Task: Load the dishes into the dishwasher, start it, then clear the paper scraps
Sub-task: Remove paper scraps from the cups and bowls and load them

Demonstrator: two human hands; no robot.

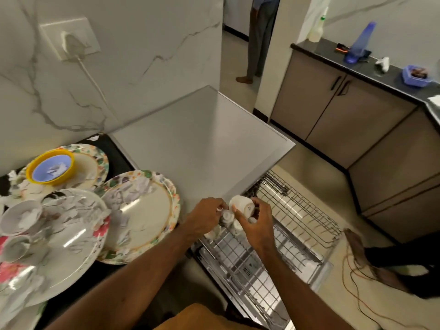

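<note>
Cup held tilted in the right hand's curled fingers above the rack. Left hand touches a racked cup; grip indeterminate. Bench: two cups, one yellow bowl.

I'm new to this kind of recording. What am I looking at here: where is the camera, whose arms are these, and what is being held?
There is no machine here. A person wears one wide-angle camera on the head, and it looks down at their own bare arms. The right hand curls its fingers round a white cup, tipped over above the pulled-out dishwasher rack, where other cups sit. The left hand is at the cup's side; the blur hides whether it grips anything. On the dark counter to the left lie floral plates, a yellow bowl and teacups, strewn with paper scraps.
</note>
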